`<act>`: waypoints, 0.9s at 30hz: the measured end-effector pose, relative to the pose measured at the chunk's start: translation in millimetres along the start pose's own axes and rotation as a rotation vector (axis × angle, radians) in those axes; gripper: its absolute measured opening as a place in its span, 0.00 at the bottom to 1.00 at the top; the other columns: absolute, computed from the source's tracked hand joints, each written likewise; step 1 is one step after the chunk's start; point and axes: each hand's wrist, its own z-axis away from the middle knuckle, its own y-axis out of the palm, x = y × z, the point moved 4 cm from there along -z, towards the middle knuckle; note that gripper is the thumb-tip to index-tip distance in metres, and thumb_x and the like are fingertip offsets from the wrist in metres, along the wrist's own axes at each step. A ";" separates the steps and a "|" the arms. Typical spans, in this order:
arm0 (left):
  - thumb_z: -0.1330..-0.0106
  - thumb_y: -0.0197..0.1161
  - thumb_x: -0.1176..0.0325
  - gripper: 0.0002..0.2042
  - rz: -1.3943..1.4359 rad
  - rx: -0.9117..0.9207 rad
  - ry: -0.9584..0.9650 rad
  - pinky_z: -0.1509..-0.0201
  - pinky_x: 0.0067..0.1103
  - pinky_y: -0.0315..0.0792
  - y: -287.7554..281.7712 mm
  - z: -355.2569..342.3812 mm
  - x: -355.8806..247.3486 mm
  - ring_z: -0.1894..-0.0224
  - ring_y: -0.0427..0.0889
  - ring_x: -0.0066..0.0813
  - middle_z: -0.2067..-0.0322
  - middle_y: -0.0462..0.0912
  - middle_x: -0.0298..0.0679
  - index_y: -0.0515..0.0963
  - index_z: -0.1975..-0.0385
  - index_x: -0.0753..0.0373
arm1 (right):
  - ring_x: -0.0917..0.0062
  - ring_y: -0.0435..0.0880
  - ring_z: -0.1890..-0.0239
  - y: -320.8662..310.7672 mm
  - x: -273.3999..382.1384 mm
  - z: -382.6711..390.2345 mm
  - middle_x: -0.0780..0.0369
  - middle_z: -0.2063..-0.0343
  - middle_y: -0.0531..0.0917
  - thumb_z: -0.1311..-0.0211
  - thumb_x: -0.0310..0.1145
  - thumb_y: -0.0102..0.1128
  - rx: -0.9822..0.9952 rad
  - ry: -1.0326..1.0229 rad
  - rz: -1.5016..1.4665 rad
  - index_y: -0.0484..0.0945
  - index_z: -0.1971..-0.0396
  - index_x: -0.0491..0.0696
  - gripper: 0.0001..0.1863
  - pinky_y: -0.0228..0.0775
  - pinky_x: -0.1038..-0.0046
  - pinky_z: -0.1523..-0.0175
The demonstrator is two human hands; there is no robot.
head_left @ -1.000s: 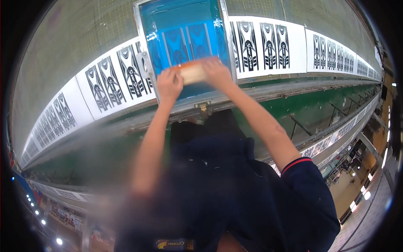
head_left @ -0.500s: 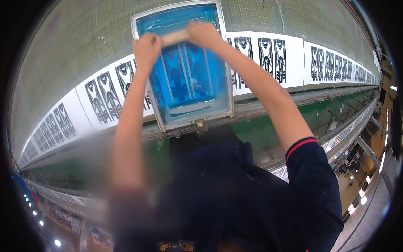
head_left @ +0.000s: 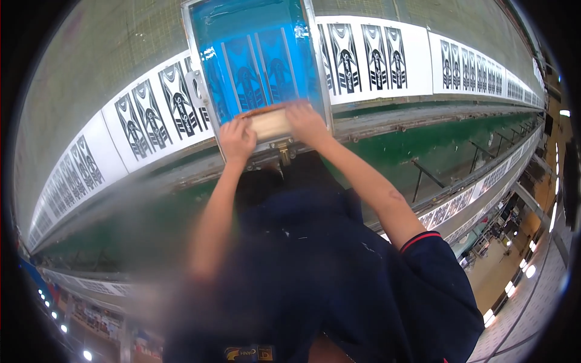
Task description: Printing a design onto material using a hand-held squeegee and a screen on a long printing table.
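Note:
Both my hands grip a wooden-handled squeegee [head_left: 270, 125] at the near end of a screen printing frame. My left hand [head_left: 238, 141] is wrapped round its left end, my right hand [head_left: 305, 124] round its right end. Blue mesh fills the screen frame [head_left: 322, 78], and dark tall patterns show through it beyond the squeegee. The squeegee's lower edge is hidden from me. Beneath the screen, and out to both sides of it, lie white sheets [head_left: 417, 63] printed with black patterns.
The sheets run in a curved-looking row along a long greenish table [head_left: 145, 39]. A metal rail [head_left: 387, 124] follows its near edge, with a small brass-coloured latch [head_left: 282, 151] at the frame. Beyond a green strip at right, another row of printed sheets [head_left: 451, 209] shows.
My hands have drawn the squeegee from the far part of the screen toward me, to its near end. The mesh behind it is now uncovered. The view has shifted slightly.

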 end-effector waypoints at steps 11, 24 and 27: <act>0.28 0.62 0.53 0.21 0.396 -0.271 -0.818 0.42 0.38 0.73 -50.8 -113.8 130.2 0.54 0.83 0.50 0.63 0.83 0.51 0.82 0.43 0.60 | 0.64 0.82 0.50 -36.5 26.4 18.9 0.60 0.57 0.82 0.53 0.31 0.73 0.106 -0.027 -0.111 0.79 0.55 0.45 0.22 0.74 0.60 0.42; 0.26 0.55 0.61 0.12 0.235 -0.372 -0.844 0.51 0.38 0.75 91.2 -149.3 -36.9 0.58 0.87 0.49 0.60 0.90 0.46 0.85 0.56 0.55 | 0.62 0.81 0.46 -67.9 -138.7 70.7 0.56 0.53 0.82 0.43 0.29 0.60 0.066 -0.158 0.100 0.80 0.48 0.40 0.21 0.72 0.60 0.39; 0.27 0.55 0.61 0.12 0.270 -0.368 -0.787 0.52 0.37 0.75 115.1 -160.4 -53.6 0.59 0.86 0.47 0.60 0.89 0.44 0.84 0.57 0.56 | 0.61 0.81 0.48 -55.5 -204.7 4.2 0.56 0.55 0.82 0.41 0.29 0.58 0.003 -0.090 0.080 0.80 0.49 0.41 0.19 0.71 0.54 0.38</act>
